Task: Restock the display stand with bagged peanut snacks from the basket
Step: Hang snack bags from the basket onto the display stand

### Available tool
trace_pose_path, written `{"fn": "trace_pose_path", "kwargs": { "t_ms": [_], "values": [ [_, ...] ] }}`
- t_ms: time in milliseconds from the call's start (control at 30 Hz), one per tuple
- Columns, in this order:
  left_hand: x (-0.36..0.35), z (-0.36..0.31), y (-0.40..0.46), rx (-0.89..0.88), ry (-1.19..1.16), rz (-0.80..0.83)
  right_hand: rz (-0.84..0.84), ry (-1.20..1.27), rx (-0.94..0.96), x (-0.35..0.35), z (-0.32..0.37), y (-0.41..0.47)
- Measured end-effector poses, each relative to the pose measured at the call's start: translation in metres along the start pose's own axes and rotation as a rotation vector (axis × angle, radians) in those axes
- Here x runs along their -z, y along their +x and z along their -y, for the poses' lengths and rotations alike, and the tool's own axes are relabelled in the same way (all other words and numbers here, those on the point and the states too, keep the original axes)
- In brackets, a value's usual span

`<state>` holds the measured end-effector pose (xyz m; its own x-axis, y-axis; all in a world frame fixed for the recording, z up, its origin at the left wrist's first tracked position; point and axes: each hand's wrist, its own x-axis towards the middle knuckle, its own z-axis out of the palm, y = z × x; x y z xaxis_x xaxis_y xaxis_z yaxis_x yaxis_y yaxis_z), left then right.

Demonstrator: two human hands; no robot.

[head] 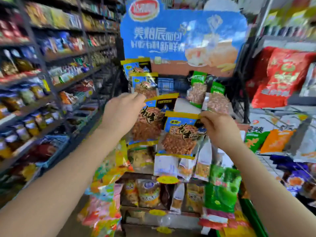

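Yellow-topped peanut bags hang at the centre of the frame, each with a blue label and a clear window of brown peanuts. The left hand (122, 112) pinches the upper left corner of one peanut bag (150, 120) between thumb and fingertips. The right hand (218, 129) pinches the upper right corner of a second peanut bag (179, 134), which sits lower and just to the right, overlapping the first. Above them, toward the upper left of the display stand (177, 84), two more bags of the same kind (142, 79) hang one in front of the other. To the upper right hang green-topped bags of pale peanuts (201, 93). A blue cardboard header (171, 35) with white lettering crowns the stand. Below the held bags, lower tiers hold further snack packets (150, 194) and a green bag (222, 189). Store shelves (42, 82) fill the left of the frame; red packets (280, 76) sit at the right.
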<state>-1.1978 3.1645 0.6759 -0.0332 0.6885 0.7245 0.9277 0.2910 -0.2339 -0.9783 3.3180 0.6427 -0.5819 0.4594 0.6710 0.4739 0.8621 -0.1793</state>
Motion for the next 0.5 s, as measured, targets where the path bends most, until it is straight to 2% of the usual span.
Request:
{"fn": "trace_pose_path", "kwargs": {
  "t_ms": [167,300,500],
  "values": [
    [-0.019,0.061,0.045,0.041,0.008,0.115,-0.098,-0.047,0.01,-0.01,0.023,0.079],
    [-0.045,0.094,0.08,0.051,0.09,0.137,-0.128,-0.127,0.038,-0.018,0.024,0.14],
    [-0.108,0.129,0.152,0.067,0.176,0.188,-0.2,-0.098,0.044,-0.036,0.012,0.207]
  ]
}}
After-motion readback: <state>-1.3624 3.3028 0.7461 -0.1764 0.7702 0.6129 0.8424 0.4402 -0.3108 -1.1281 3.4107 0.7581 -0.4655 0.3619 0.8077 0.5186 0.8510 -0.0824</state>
